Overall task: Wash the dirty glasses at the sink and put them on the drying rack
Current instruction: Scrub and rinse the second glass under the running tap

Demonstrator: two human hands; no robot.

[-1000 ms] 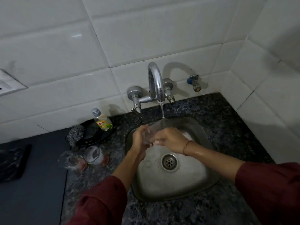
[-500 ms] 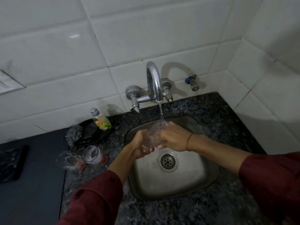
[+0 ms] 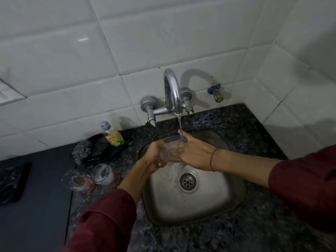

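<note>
Head view showed the left hand (image 3: pixel 154 158) and right hand (image 3: pixel 197 155) both curled round a clear, smooth glass (image 3: pixel 170 151), held over the steel sink (image 3: pixel 209 206) under the thin stream from the tap (image 3: pixel 171 90). Wet glass would likely be slippery, so a firm two-handed grip, turning it to rinse every side, seemed wise. Two soiled glasses (image 3: pixel 103 174) waited on the speckled stone table (image 3: pixel 254 124), left of the basin

Two glasses (image 3: pixel 102 174) stand left of the sink (image 3: pixel 209 206), bottle (image 3: pixel 113 136) behind them.

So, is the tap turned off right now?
No, a thin stream of water falls from the tap onto the glass over the sink.
</note>
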